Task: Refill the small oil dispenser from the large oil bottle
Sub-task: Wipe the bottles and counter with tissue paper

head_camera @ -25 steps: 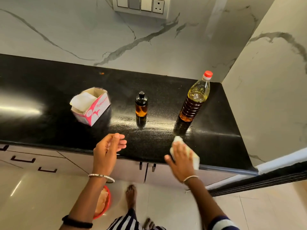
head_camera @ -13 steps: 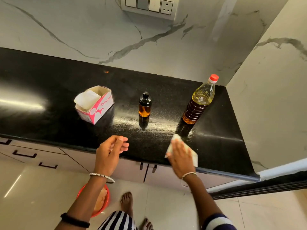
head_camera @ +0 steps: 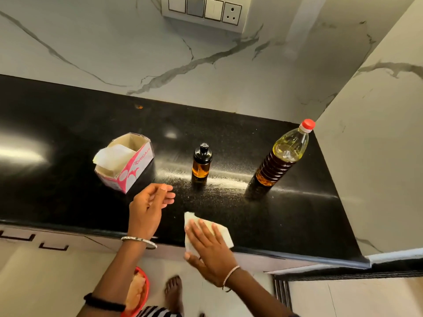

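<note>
the dispenser (head_camera: 201, 162) is a small dark glass bottle with a black cap and spout. it stands upright near the middle of the counter (head_camera: 57, 133), and amber oil shows through its lower half. the bottle (head_camera: 281, 156) stands upright well to its right, near the counter's right end by the side wall. it is clear plastic with a red cap on. its ribbed lower body looks dark with oil, and the part above is paler yellow. the two do not touch.

the left hand (head_camera: 146, 209) hovers over the counter in front of the dispenser and a little left, fingers loosely curled, holding nothing. the right hand (head_camera: 210, 250) lies flat, its straight spread fingers pressing a white tissue (head_camera: 220, 228) onto the counter's front edge.

a pink and white box (head_camera: 137, 165), open on top with a sheet sticking up, sits left of the dispenser. the counter is glossy black stone with a glare patch at left and a streaky sheen around the dispenser. behind it is a white marble wall (head_camera: 91, 42) with grey veins and a switch plate (head_camera: 204, 10). below are pale drawers (head_camera: 68, 239) with dark handles, a light tiled floor (head_camera: 34, 282), a red bowl (head_camera: 147, 287) and a bare foot (head_camera: 174, 291).
</note>
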